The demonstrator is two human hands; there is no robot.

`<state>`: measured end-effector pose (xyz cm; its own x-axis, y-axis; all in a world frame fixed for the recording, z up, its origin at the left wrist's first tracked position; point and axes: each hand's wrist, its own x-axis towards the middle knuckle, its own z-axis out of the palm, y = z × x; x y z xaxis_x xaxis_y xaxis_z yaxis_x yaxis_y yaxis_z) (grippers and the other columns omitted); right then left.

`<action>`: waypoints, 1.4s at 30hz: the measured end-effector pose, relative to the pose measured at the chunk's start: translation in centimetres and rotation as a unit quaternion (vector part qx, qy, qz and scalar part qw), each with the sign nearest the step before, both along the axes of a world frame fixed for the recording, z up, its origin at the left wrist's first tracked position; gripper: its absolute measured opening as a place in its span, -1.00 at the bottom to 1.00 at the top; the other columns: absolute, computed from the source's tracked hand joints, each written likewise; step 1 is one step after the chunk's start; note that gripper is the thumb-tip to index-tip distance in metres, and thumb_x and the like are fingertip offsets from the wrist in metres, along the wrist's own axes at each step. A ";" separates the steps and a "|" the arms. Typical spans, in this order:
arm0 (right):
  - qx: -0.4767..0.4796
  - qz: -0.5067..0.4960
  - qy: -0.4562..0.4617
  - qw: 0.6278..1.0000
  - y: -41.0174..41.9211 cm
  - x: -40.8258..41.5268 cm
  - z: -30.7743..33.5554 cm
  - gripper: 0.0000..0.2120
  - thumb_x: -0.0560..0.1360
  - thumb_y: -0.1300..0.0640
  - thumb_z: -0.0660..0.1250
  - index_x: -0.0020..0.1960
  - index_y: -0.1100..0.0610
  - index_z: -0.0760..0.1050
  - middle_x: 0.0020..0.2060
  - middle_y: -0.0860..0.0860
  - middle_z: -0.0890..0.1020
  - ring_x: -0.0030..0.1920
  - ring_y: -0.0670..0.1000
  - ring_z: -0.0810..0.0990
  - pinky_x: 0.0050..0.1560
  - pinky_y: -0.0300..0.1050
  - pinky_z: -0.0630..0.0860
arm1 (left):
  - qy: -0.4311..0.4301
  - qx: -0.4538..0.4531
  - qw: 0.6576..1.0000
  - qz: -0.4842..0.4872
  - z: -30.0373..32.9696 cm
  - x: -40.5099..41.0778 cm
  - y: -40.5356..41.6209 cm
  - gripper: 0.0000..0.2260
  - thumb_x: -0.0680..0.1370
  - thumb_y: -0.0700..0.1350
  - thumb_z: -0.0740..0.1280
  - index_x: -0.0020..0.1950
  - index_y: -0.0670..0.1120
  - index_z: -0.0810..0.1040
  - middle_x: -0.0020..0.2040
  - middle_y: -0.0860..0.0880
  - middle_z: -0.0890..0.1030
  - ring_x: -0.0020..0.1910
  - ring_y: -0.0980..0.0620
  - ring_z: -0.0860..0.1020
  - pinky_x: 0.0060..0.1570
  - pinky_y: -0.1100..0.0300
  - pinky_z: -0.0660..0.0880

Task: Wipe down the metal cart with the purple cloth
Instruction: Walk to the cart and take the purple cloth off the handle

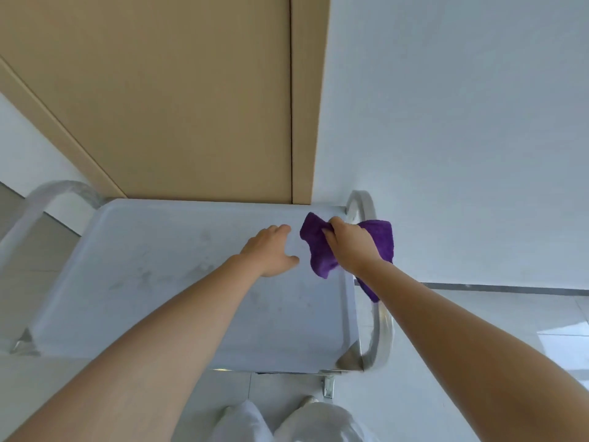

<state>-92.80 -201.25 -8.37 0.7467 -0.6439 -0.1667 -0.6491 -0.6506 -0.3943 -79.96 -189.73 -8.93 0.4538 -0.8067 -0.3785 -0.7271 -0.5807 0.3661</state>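
wooden door and white wall behind | metal cart top tray smudged, curved rail each end | purple cloth bunched at far right corner, draped over right rail | right hand gripping cloth | left hand fingers relaxed, holding nothing, just beside cloth

right hand gripping purple cloth over metal cart, left hand perhaps hovering alongside
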 end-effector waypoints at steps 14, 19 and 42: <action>0.135 0.034 -0.104 0.985 12.3 11.1 0.3 -0.65 0.60 -0.05 0.14 -0.07 0.24 0.45 -0.24 0.06 0.53 -0.22 0.08 0.50 -0.24 -0.09 0.43 | 0.264 -0.214 0.904 0.260 1.8 8.1 11.3 -0.94 0.49 -0.16 0.30 -0.11 -0.09 0.43 -0.19 0.01 0.50 -0.19 0.05 0.48 -0.25 0.25 0.37; 0.195 0.007 -0.118 0.974 18.8 15.4 0.2 -0.59 0.59 -0.14 0.13 -0.21 0.17 0.41 -0.34 0.00 0.49 -0.30 0.01 0.44 -0.30 -0.17 0.36 | 0.254 -0.243 0.888 0.295 1.9 12.0 17.3 -0.93 0.54 -0.13 0.25 -0.12 -0.09 0.39 -0.17 0.00 0.48 -0.20 0.05 0.47 -0.26 0.21 0.38; 0.365 -0.081 -0.045 0.927 32.0 23.3 -3.0 -0.83 0.50 0.23 0.13 -0.27 0.14 0.36 -0.34 0.02 0.42 -0.32 0.02 0.35 -0.30 -0.13 0.28 | 0.044 -0.166 0.954 0.245 0.0 22.5 33.6 -0.83 0.63 -0.05 0.12 0.07 -0.14 0.30 -0.21 -0.09 0.49 -0.24 -0.08 0.49 -0.30 0.06 0.38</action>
<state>-69.51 -169.21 -11.40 0.6823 -0.4895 -0.5431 -0.6578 -0.0870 -0.7481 -57.45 -156.10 -8.98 0.7854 -0.5880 -0.1934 -0.3562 -0.6849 0.6356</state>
